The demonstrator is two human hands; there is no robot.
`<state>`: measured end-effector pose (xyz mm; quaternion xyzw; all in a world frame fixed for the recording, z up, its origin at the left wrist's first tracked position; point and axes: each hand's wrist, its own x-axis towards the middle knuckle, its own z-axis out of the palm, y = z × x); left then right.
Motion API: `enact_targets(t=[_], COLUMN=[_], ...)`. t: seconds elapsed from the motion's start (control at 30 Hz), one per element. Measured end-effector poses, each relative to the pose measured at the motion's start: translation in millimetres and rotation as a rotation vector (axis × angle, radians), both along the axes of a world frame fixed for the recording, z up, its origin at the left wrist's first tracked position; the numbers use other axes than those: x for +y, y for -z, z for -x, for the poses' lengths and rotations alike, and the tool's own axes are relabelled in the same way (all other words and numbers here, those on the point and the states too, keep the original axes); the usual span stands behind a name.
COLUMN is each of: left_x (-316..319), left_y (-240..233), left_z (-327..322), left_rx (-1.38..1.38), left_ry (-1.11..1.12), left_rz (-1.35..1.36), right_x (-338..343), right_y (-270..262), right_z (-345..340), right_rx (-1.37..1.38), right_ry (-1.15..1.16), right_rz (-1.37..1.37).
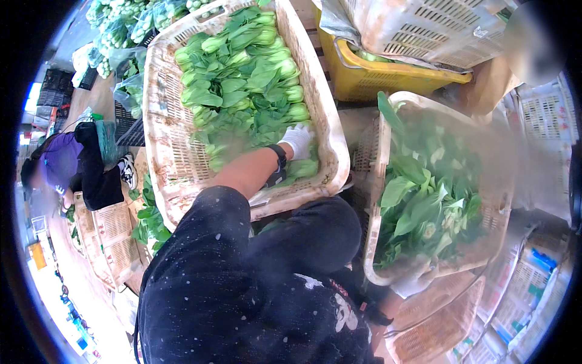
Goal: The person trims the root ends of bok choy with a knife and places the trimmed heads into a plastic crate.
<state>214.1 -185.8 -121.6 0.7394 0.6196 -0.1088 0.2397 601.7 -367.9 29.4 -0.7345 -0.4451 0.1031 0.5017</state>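
Observation:
My left hand [298,140], in a white knit glove with a dark watch [278,155] at the wrist, reaches into a large off-white plastic crate [334,154]. Its fingers rest on the green bok choy [254,82], close to the crate's right wall; their grip is hidden. The bok choy lies in packed rows, pale stem ends towards the sides. My right hand [413,284], also white-gloved, is at the near rim of a second off-white crate [370,255]. Loose leafy greens [427,204] fill that crate. Blur hides whether these fingers hold anything.
A yellow crate [395,77] stands at the upper right, with a white crate [427,32] on it. Bagged greens [118,36] are at the upper left. A person in purple [61,152] bends beside other crates [109,241]. An off-white crate [436,323] sits lower right.

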Motion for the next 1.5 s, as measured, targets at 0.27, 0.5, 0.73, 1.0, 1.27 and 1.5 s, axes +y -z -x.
enact_targets(t=[0.27, 0.5, 0.73, 1.0, 1.27, 1.5], left_x=[12, -14, -24, -63, -58, -57], left_y=[-17, -13, -50, -224, -311, -327], left_z=[-2, 20, 38, 48, -81, -172], left_rx=[-0.019, -0.030, -0.136, -1.828, -1.739, -1.621], left_ry=[0.046, 0.003, -0.134, -0.444, -0.198, 0.086], left_rz=[0.041, -0.041, -0.004, 0.104, -0.065, 0.348], right_x=[-6, -4, -6, -2, 31, 24], right_y=[10, 7, 5, 6, -123, -202], right_z=[-8, -6, -8, -18, 36, 16], right_rx=[0.084, 0.163, 0.104, 0.293, 0.066, -0.736], right_ry=[-0.008, 0.027, -0.001, -0.213, -0.555, -0.560], right_rz=[-0.001, 0.033, 0.074, -0.088, -0.001, -0.027])
